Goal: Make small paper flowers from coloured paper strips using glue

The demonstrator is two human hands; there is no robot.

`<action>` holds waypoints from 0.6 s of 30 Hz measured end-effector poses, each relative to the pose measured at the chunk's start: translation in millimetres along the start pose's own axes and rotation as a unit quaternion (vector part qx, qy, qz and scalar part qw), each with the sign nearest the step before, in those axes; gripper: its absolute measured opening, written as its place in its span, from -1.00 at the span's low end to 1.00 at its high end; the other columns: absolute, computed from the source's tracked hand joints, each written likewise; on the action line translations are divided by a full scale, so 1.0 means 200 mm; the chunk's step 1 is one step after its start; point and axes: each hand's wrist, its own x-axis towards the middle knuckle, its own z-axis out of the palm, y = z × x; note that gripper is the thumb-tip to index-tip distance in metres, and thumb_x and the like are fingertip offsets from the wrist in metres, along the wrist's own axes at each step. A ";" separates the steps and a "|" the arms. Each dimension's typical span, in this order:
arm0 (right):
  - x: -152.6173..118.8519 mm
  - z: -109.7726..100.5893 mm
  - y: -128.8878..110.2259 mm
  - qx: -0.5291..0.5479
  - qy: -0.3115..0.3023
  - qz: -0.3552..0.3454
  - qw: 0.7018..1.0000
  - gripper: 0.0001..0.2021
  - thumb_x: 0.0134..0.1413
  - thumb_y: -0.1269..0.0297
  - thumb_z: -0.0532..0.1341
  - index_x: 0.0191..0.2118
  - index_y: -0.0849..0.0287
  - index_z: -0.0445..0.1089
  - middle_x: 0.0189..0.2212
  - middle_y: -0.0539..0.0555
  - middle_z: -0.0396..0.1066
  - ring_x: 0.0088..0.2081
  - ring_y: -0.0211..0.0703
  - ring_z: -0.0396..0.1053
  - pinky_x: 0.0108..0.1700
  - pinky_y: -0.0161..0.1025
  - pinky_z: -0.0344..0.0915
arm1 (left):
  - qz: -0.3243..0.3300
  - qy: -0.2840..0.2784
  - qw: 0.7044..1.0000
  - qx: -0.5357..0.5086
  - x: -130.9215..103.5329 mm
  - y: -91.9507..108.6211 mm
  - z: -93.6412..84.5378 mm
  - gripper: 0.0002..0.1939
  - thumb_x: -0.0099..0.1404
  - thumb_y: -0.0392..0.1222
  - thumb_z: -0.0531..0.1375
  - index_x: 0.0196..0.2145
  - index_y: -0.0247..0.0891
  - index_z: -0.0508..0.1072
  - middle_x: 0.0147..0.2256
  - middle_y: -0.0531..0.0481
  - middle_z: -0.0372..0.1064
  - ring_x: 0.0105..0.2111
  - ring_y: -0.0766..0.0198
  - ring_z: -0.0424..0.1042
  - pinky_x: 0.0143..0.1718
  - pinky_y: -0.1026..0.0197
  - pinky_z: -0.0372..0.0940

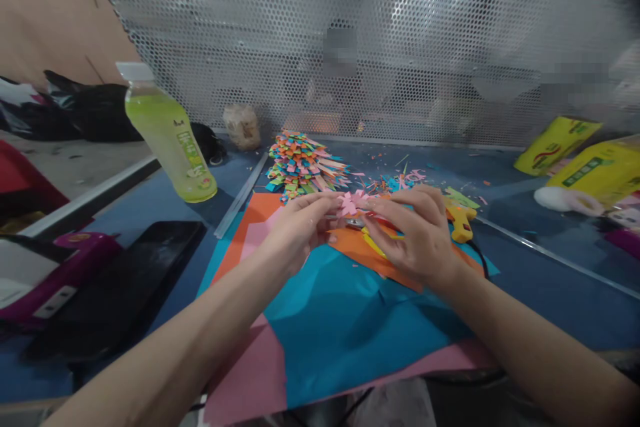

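Observation:
A small pink paper flower (352,203) is held between my two hands, above orange and blue paper sheets. My left hand (311,223) pinches its left side with closed fingers. On its right side, my right hand (413,227) grips it between thumb and fingers. Under my right hand lies something yellow (375,242), partly hidden, on the orange sheet (395,268). Just behind my hands is a pile of many-coloured folded paper strips (303,163). A large blue sheet (350,320) lies below my forearms, with pink paper (250,370) under it.
On the left stand a green drink bottle (173,137), a black phone (120,287) and a purple-and-white device (65,273). A yellow glue gun (461,221) lies right of my hand, near paper scraps (400,180). Yellow packages (597,170) sit far right, before a perforated metal panel (300,33).

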 end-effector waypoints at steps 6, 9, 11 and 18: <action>0.03 -0.01 -0.01 0.033 0.015 0.028 0.999 -0.68 -0.08 0.45 0.22 -0.16 0.03 0.26 -0.33 0.02 0.41 -0.27 -0.15 0.31 -0.21 -0.14 0.24 | 0.014 -0.049 0.998 -0.043 0.00 0.00 -0.01 -0.79 0.03 -0.35 0.19 -0.30 -0.26 0.45 -0.51 0.05 0.37 -0.59 0.45 0.35 -0.62 0.39 0.20; 0.04 -0.01 0.00 0.045 -0.003 0.074 0.996 -0.80 -0.06 0.42 0.20 -0.24 0.08 0.30 -0.37 0.04 0.42 -0.27 -0.13 0.32 -0.22 -0.13 0.26 | 0.021 -0.094 0.994 -0.052 0.00 0.00 -0.01 -0.88 0.08 -0.29 0.18 -0.38 -0.33 0.48 -0.49 -0.01 0.39 -0.54 0.43 0.37 -0.60 0.42 0.23; 0.05 -0.01 -0.01 0.081 -0.002 0.103 0.991 -0.82 -0.05 0.40 0.19 -0.27 0.06 0.28 -0.39 0.02 0.41 -0.29 -0.14 0.32 -0.22 -0.12 0.26 | 0.028 -0.110 0.992 -0.058 0.00 0.01 -0.01 -0.88 0.08 -0.29 0.19 -0.38 -0.32 0.49 -0.47 -0.02 0.41 -0.49 0.41 0.39 -0.56 0.42 0.26; 0.05 0.00 -0.01 0.237 0.053 0.209 0.947 -0.64 -0.04 0.45 0.18 -0.15 -0.06 0.10 -0.37 -0.02 0.37 -0.34 -0.16 0.32 -0.29 -0.13 0.25 | 0.050 -0.154 0.986 -0.036 0.01 0.01 -0.02 -0.82 -0.01 -0.32 0.26 -0.36 -0.26 0.51 -0.41 -0.01 0.46 -0.45 0.40 0.41 -0.49 0.41 0.29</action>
